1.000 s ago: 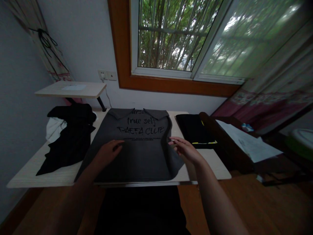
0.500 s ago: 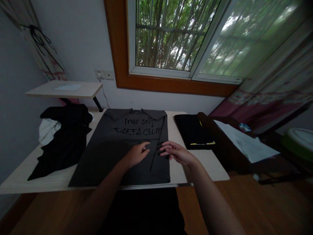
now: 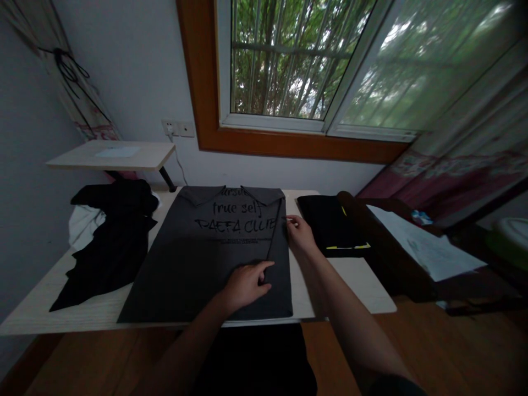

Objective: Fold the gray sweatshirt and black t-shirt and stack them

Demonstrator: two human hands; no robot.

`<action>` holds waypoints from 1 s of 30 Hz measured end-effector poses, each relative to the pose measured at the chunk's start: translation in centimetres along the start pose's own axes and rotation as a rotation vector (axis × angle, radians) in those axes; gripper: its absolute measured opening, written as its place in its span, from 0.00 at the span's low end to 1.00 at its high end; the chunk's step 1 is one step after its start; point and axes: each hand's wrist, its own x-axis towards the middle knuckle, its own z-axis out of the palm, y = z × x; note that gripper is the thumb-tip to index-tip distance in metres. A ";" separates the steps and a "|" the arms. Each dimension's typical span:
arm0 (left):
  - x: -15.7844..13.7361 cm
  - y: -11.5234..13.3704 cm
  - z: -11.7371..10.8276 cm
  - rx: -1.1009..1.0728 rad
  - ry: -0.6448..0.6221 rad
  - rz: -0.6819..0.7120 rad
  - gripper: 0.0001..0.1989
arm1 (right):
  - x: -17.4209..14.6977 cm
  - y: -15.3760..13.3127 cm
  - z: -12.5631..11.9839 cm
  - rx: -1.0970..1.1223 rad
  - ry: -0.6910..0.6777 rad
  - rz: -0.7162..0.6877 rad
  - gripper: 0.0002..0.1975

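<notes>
"Can you read the small print on the gray shirt (image 3: pixel 206 264)?"
"No — too tiny. The left hand (image 3: pixel 246 285) hides a patch below it, too."
"Is the right hand (image 3: pixel 302 235) touching the shirt's edge?"
"Can't tell."
"And the white cloth (image 3: pixel 83 225)?"
"Partly covered — by the black garment (image 3: pixel 117 247)."
"The window (image 3: pixel 289 66)?"
"Cut off by the top edge."

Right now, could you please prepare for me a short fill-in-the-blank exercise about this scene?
1. On the gray shirt, the printed word right after "true" is ____.
2. Of the left hand and the right hand, the ____ one is nearer the window.
3. The flat black item bears strips coloured ____.

Missing words: self; right; yellow.
</notes>
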 end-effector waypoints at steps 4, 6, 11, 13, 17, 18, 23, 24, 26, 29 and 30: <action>-0.6 -0.7 0.1 -0.083 0.069 0.061 0.23 | 3.9 -0.4 0.9 -0.376 0.105 -0.132 0.21; -0.9 -0.9 0.1 -0.064 0.071 0.102 0.21 | 5.6 -0.6 1.6 -0.496 0.083 -0.157 0.21; -1.2 -0.8 0.1 0.029 0.064 0.153 0.19 | 9.0 -0.6 2.8 -0.578 -0.026 -0.079 0.20; -1.3 -0.7 0.1 0.038 0.066 0.159 0.18 | 10.2 -0.3 3.0 -0.548 -0.019 -0.041 0.21; -1.4 -0.6 -0.1 0.032 0.062 0.162 0.17 | 12.3 0.3 3.0 -0.471 0.016 0.021 0.23; -1.4 -0.6 -0.1 0.026 0.065 0.164 0.18 | 12.7 0.4 3.0 -0.449 0.026 0.038 0.24; -1.6 -0.6 -0.2 -0.012 0.069 0.180 0.18 | 14.1 0.5 3.1 -0.349 0.050 0.118 0.21; -1.6 -0.6 -0.2 -0.025 0.071 0.178 0.18 | 14.2 0.5 3.1 -0.329 0.053 0.128 0.21; -1.7 -0.5 -0.2 -0.065 0.080 0.174 0.18 | 14.2 0.4 3.1 -0.284 0.069 0.141 0.21; -1.7 -0.4 -0.5 -0.161 0.126 0.177 0.16 | 13.8 -0.3 3.1 -0.209 0.106 0.133 0.22; -1.7 -0.3 -0.8 -0.194 0.153 0.182 0.15 | 13.8 -0.7 3.1 -0.184 0.119 0.124 0.23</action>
